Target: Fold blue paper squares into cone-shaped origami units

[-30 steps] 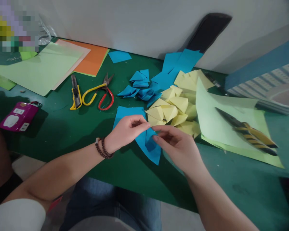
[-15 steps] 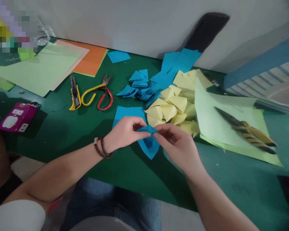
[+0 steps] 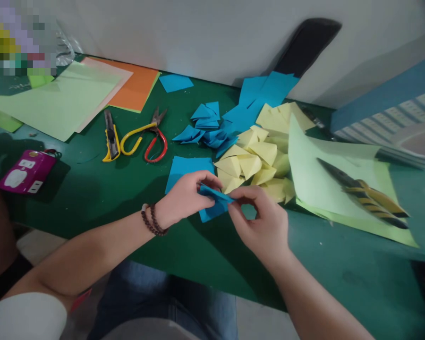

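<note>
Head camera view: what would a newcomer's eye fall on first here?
Probably the pale yellow folded papers, heaped just beyond the hands and bright against the green table. Next, mid-view, the left hand and right hand hold a folded blue paper between them. Further left, the scissors stand out with one red and one yellow handle, beside a yellow cutter.

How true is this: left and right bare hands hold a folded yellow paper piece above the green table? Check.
Wrong colour: the head view shows the left bare hand and right bare hand holding a folded blue paper piece, not yellow, above the green table.
</note>
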